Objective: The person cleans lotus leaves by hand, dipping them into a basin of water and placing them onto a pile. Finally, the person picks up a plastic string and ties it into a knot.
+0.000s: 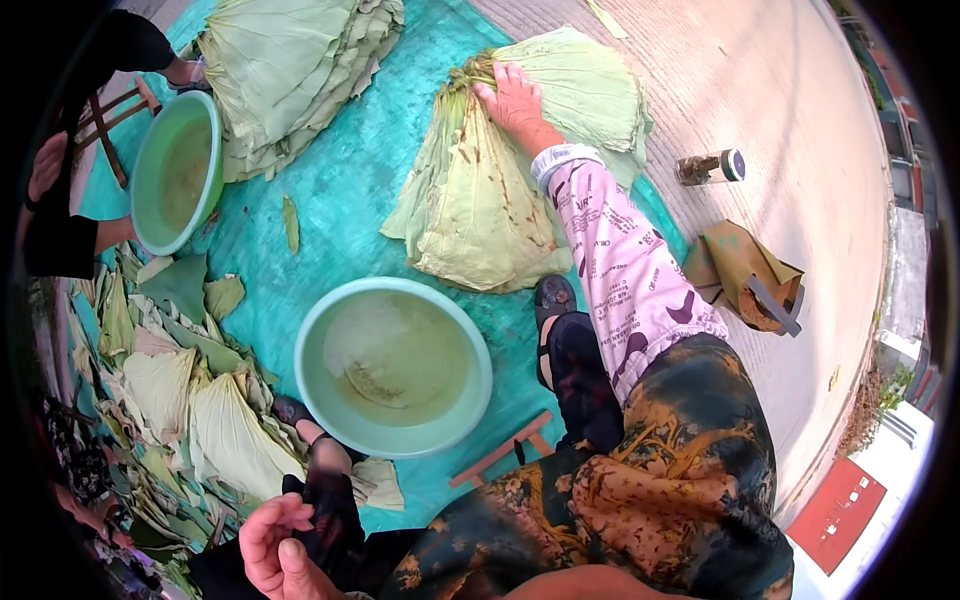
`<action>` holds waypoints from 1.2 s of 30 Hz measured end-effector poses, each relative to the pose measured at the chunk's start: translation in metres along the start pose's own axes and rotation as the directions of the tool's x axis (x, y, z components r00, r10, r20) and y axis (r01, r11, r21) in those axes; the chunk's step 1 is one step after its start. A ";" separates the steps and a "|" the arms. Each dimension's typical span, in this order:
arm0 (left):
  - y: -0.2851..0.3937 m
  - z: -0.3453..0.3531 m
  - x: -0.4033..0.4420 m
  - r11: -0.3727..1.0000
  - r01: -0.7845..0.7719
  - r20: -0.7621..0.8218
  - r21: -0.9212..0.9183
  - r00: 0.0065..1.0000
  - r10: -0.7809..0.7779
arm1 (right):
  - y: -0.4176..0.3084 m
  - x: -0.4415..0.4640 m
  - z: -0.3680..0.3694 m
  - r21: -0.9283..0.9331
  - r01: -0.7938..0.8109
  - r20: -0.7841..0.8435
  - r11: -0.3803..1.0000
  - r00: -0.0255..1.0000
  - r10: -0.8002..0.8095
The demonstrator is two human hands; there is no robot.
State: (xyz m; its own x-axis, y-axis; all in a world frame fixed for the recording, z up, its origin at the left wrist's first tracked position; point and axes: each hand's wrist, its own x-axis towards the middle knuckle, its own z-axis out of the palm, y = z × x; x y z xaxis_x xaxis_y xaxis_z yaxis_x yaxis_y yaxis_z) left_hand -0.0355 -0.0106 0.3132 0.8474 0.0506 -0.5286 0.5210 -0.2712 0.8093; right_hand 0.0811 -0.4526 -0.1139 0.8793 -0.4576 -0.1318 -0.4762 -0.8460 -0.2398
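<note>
My right hand (515,105), in a pink printed sleeve (630,260), rests on the gathered stem ends of large pale green folded leaves, its fingers spread over them. The leaves look like dried lotus leaves; one stack (480,205) fans toward me with brown stains, and another part (585,90) fans to the right. My left hand (283,555) is raised low in the view, near my left knee. Its fingers are loosely curled with the thumb apart, and nothing shows in them. Between my feet stands a green basin (470,400) of cloudy water with some brown bits.
A taller leaf stack (285,75) lies at the top left on the turquoise sheet (320,225). Beside it, a second basin (145,200) stands near another person's hand (46,165). Loose leaves (160,385) heap at left. A jar (710,168) and brown bag (745,270) sit right.
</note>
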 end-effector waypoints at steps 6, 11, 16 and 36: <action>-0.007 -0.001 -0.006 0.997 -0.052 0.023 0.059 0.998 0.051 | -0.012 -0.001 -0.022 0.005 -0.065 0.156 0.998 0.986 0.063; -0.015 -0.010 -0.018 0.980 -0.147 0.052 0.135 0.989 0.141 | 0.002 -0.012 -0.030 0.158 -0.002 -0.090 0.987 0.996 0.017; -0.016 -0.018 -0.036 0.985 -0.144 0.039 0.090 0.989 0.141 | 0.019 -0.065 -0.051 0.120 0.092 -0.165 0.988 0.984 -0.071; -0.050 -0.082 -0.065 0.851 -0.520 -0.156 -0.070 0.849 0.506 | 0.068 -0.389 -0.158 0.836 -0.345 0.273 0.426 0.936 0.222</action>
State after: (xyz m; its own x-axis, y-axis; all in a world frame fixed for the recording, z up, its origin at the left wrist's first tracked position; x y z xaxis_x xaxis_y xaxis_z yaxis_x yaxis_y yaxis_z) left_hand -0.1085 0.0787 0.3279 0.9984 0.0557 0.0006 0.0100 -0.1896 0.9818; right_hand -0.2927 -0.3757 0.0728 0.7167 -0.5416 -0.4393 -0.5079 0.0263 -0.8610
